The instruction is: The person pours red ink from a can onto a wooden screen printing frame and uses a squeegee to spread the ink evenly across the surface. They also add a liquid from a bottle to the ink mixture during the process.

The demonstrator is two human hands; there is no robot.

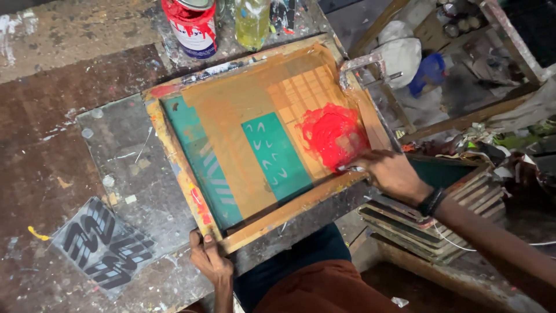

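A wooden screen-printing frame point(174, 150) lies on the worktable, its mesh masked with tan tape around a green stencil panel point(277, 155). A blob of red ink point(330, 134) sits on the mesh at the frame's right side. My right hand point(391, 173) is at the frame's right edge, gripping a small tool point(349, 168) whose end is in the red ink. My left hand point(207, 258) holds the frame's near corner, thumb on the wood.
A red-and-white paint can point(192, 26) and a bottle of yellow liquid point(252, 22) stand behind the frame. A metal clamp point(364, 62) sits at its far right corner. A printed black-patterned piece point(101, 243) lies at left. Stacked frames point(428, 223) rest to the right.
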